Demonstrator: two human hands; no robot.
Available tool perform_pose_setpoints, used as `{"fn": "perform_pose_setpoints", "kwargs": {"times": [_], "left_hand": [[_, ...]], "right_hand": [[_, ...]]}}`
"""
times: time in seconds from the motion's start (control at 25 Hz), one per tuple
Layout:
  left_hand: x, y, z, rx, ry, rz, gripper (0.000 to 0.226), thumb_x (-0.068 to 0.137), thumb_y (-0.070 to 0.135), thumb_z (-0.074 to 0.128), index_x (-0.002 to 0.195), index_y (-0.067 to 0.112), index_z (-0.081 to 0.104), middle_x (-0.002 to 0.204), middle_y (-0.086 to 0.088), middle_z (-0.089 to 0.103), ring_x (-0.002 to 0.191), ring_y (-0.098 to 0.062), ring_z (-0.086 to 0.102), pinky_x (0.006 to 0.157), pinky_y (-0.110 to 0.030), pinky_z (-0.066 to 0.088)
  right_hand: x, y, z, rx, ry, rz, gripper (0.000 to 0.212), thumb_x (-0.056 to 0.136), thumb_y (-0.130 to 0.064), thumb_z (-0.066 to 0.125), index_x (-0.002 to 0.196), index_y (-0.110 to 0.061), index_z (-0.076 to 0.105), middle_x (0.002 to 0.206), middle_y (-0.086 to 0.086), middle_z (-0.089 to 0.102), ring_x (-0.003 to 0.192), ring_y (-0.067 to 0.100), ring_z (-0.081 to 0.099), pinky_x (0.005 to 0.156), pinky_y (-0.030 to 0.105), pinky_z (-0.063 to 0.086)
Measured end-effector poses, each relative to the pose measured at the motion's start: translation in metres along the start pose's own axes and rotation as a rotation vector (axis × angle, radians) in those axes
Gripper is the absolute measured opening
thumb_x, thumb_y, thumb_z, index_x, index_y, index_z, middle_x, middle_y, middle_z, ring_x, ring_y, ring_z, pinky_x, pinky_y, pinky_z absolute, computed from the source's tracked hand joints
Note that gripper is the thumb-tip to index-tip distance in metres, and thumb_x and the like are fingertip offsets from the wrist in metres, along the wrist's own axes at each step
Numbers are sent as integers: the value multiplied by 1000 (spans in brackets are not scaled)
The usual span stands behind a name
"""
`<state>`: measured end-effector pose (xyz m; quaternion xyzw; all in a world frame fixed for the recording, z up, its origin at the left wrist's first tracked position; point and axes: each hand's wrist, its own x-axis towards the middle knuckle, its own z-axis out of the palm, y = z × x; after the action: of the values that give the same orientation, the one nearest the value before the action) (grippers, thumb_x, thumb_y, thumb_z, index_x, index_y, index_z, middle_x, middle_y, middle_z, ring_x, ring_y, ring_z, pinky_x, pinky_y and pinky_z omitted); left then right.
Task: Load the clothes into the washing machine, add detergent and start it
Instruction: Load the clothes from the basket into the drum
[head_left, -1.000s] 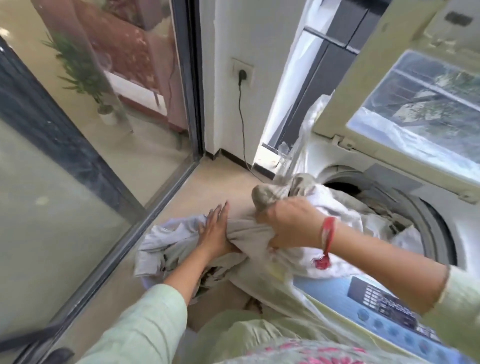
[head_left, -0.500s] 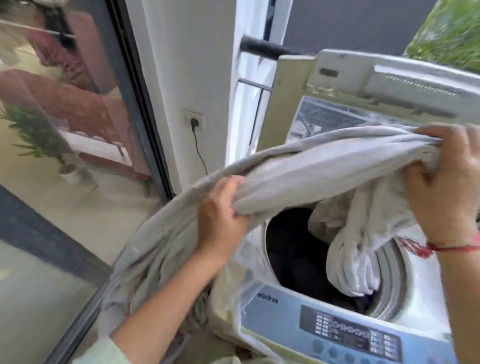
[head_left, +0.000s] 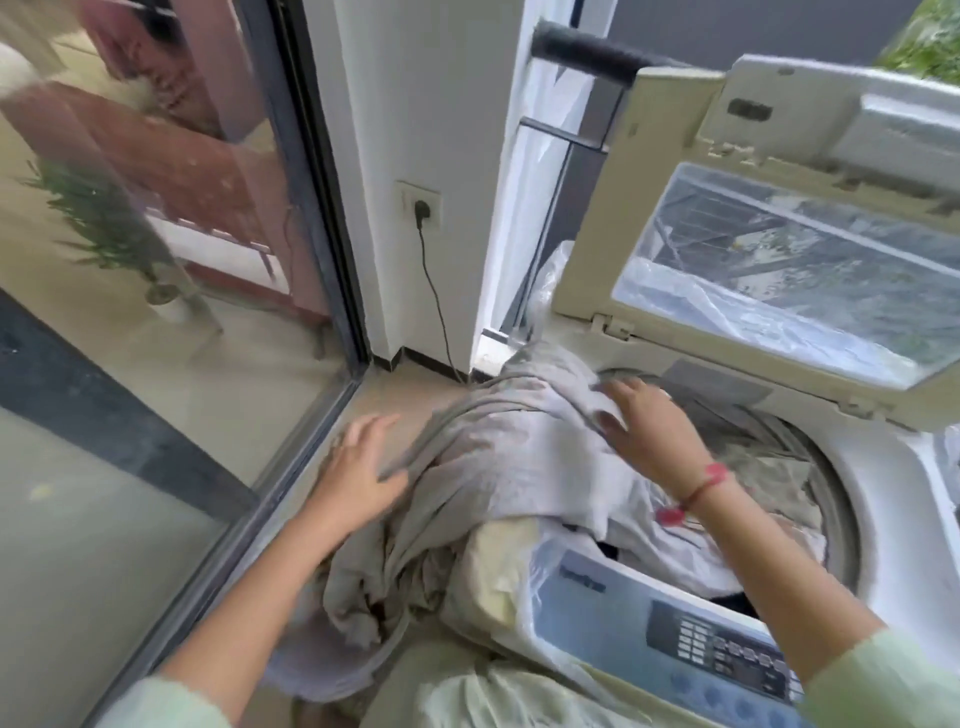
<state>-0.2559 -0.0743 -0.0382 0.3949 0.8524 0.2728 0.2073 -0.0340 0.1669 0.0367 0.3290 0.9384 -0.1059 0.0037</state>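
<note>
Straddling the washer (head_left: 893, 519) rim mid-frame, the cloth (head_left: 498, 457) runs from lower left into the drum (head_left: 831, 483) at right. My open left hand (head_left: 358, 467) is nearest its hanging end; my right hand (head_left: 649, 431) presses flat on it.

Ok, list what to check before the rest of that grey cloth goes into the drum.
1. Lid raised clear of the drum: ok.
2. Grey cloth fully inside the drum: not ok. Part hangs over the left side of the washing machine toward the floor.
3. Left hand gripping the hanging part: not ok. Its fingers are spread and only touch the cloth.
4. Right hand on the cloth over the drum: ok, open and resting on it.
5. Plug in the wall socket: ok.
6. Room left in the drum: cannot tell, the cloth covers it.
</note>
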Motion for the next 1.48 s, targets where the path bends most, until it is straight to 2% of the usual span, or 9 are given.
{"fn": "perform_pose_setpoints", "kwargs": {"times": [0.2, 0.32, 0.6, 0.8, 1.0, 1.12, 1.28, 1.36, 1.48], "left_hand": [[-25, -83, 39, 272, -395, -280, 124, 61, 52, 80, 149, 23, -3, 156, -9, -2, 144, -29, 0, 113, -51, 16], [-34, -90, 65, 228, -389, -331, 134, 55, 52, 83, 148, 25, -9, 156, -7, -3, 144, -30, -1, 113, -56, 14], [-38, -65, 81, -147, -25, -329, 137, 44, 72, 72, 146, 32, -9, 156, -2, 3, 143, -24, 9, 113, -53, 21], [-13, 5, 36, -656, 412, -140, 36, 81, 14, 61, 117, 19, 58, 107, 2, 62, 108, -26, 60, 74, -8, 42], [-16, 67, -50, -166, 639, 203, 27, 72, 29, 49, 92, 16, 62, 83, -2, 56, 72, -23, 55, 58, -25, 34], [-14, 119, -75, 17, 862, 429, 30, 79, 31, 49, 95, 9, 61, 95, -10, 49, 83, -24, 51, 69, -31, 42], [29, 145, -18, -696, 312, 184, 30, 89, 37, 44, 110, 22, 61, 125, -4, 54, 124, -26, 48, 107, -40, 36], [32, 153, 6, -761, 27, 108, 37, 80, 44, 44, 109, 27, 61, 127, -4, 57, 124, -24, 50, 107, -41, 37], [35, 201, -12, -647, 57, 204, 42, 74, 35, 39, 108, 23, 60, 118, -2, 61, 115, -21, 56, 91, -27, 43]], "right_hand": [[82, -162, 48, -378, -639, -229, 112, 63, -77, 61, 149, -20, 17, 156, 11, 17, 143, 33, 18, 114, 55, 14], [87, -169, 76, -573, -961, -125, 44, 83, -45, 64, 113, -14, 55, 116, 0, 57, 112, 20, 50, 97, 36, 43], [40, -148, -41, -49, -321, -514, 34, 79, -25, 69, 113, -24, 67, 102, -3, 71, 93, 16, 64, 77, 24, 47], [7, -82, -87, 574, 154, -403, 37, 84, -27, 63, 121, -23, 62, 113, -7, 68, 105, 6, 63, 95, 29, 49], [-19, -4, -113, 394, 523, -213, 38, 86, -21, 54, 123, -20, 58, 113, -4, 65, 104, 14, 61, 90, 33, 48], [-40, 9, -119, 453, 926, -203, 37, 89, -13, 47, 124, -8, 54, 117, 3, 60, 106, 15, 57, 92, 23, 43], [-44, 45, -55, 422, 636, -77, 42, 86, -22, 46, 127, -18, 54, 116, 6, 64, 108, 24, 60, 92, 30, 45], [-55, 66, -56, 635, 584, 69, 38, 83, -18, 48, 118, -31, 57, 107, -8, 67, 102, 14, 62, 88, 22, 47], [-77, 76, -97, 823, 800, 131, 44, 82, -7, 48, 107, -41, 62, 97, -27, 66, 94, 0, 60, 83, 9, 43]]}}
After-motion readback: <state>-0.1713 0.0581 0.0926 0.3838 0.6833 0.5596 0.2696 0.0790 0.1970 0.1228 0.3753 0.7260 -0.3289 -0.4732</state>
